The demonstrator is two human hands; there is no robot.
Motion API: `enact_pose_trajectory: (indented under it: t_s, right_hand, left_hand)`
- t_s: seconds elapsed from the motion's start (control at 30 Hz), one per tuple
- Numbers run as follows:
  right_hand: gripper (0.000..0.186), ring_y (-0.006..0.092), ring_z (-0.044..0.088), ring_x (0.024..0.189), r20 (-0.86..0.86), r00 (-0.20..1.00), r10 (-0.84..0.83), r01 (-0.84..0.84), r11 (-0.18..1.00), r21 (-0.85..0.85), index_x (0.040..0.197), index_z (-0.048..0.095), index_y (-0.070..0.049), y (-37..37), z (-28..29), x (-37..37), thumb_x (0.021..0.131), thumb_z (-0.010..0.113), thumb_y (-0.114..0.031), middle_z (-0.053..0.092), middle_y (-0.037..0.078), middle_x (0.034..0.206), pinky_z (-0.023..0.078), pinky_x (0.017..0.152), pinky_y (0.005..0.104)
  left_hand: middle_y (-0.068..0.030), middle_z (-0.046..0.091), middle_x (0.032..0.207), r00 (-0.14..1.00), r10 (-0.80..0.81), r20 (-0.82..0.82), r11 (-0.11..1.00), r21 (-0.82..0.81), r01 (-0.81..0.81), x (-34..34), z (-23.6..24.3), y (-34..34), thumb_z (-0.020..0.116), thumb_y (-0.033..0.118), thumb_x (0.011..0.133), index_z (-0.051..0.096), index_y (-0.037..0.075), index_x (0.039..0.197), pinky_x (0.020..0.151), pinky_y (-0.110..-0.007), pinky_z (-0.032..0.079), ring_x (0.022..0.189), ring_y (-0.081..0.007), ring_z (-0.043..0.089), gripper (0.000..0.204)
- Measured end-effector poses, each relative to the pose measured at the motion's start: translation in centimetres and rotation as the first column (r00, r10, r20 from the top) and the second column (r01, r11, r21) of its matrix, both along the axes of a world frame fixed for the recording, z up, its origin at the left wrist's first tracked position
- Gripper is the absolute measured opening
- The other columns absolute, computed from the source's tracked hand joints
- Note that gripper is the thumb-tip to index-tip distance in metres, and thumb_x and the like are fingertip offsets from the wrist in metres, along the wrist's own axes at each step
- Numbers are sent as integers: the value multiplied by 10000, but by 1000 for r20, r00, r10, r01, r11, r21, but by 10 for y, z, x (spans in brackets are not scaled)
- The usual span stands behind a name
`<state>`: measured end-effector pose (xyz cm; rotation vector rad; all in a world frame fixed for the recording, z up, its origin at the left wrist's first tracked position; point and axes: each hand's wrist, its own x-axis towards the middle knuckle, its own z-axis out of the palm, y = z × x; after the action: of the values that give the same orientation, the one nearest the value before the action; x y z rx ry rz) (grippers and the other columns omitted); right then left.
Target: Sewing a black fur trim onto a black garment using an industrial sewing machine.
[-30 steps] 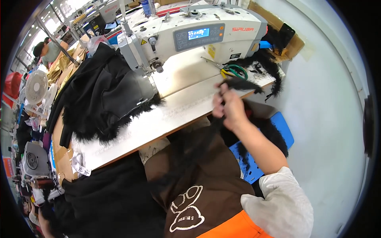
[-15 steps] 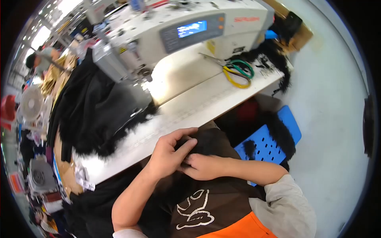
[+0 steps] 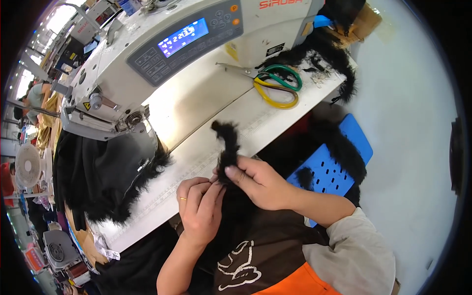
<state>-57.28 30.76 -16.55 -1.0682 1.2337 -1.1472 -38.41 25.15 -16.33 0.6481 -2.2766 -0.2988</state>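
Note:
Both of my hands are at the front edge of the white sewing table (image 3: 255,123). My right hand (image 3: 258,184) pinches a black fluffy trim strip (image 3: 227,142), whose short free end rises over the tabletop. My left hand (image 3: 200,211), with a ring on one finger, has its fingers curled on the same strip just below and left of the right hand. A black garment with a furry edge (image 3: 98,167) lies under the sewing machine's (image 3: 162,73) needle area at the left. Scissors with yellow and green handles (image 3: 273,101) lie on the table behind my hands.
More black fluffy scraps (image 3: 344,73) lie by the machine's right end, near a cardboard box (image 3: 368,24). A blue perforated stool (image 3: 356,135) carrying black fluff stands below the table's right side. A white fan (image 3: 27,167) and another person (image 3: 37,98) are at the left.
My left hand came in from out of view to join the right. Both moved lower, then slightly up, and the strip's fluffy end now stands out above them, left of where it was.

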Motion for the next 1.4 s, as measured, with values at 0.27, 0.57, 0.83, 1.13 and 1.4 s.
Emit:
enact_pose_trajectory:
  t_s: [0.27, 0.57, 0.83, 1.13, 1.4]
  right_hand:
    - [203, 179, 699, 976, -154, 988, 16, -25, 998, -56, 1199, 660, 27, -5, 9, -2, 1109, 535, -106, 732, 95, 1047, 548, 900, 323]
    - [185, 314, 716, 754, -282, 929, 241, -264, 963, -46, 966, 607, 14, -17, 30, -1, 1064, 593, -143, 694, 161, 814, 536, 698, 378]
    - [264, 70, 634, 835, -154, 950, 271, -248, 957, 152, 1214, 635, 13, -46, 43, 2, 1077, 654, -211, 685, 10, 888, 538, 716, 279]
    - [124, 149, 710, 784, -311, 946, 92, -107, 994, -32, 1086, 724, 19, -73, 31, 13, 970, 721, -24, 753, 101, 922, 573, 709, 317]
    - [250, 262, 711, 835, -575, 769, 279, -455, 871, -186, 1076, 764, -41, -117, 37, -8, 834, 772, 20, 711, 97, 983, 566, 738, 344]
  left_hand:
    - [-121, 689, 942, 986, 64, -153, 891, 453, 12, 7, 22, -2, 789, -53, 848, 692, -26, 1036, 781, -360, 525, 863, -289, 674, 214]
    - [-30, 704, 964, 883, 271, -384, 475, 851, 224, -3, 36, -27, 701, 83, 1024, 668, -29, 1156, 822, -262, 520, 874, -91, 619, 176]
    - [-9, 686, 921, 843, 351, -408, 514, 836, 190, 6, 14, -39, 687, 31, 981, 675, -9, 1124, 702, -248, 503, 809, -60, 586, 149]
    - [-122, 683, 908, 961, 168, -221, 771, 637, 12, 26, 18, -55, 727, 11, 934, 685, 6, 1102, 633, -335, 526, 743, -253, 671, 173]
    - [-122, 669, 779, 999, -31, 35, 727, 686, -1, 57, 38, -80, 782, 57, 921, 709, 5, 1001, 610, -358, 527, 665, -287, 664, 120]
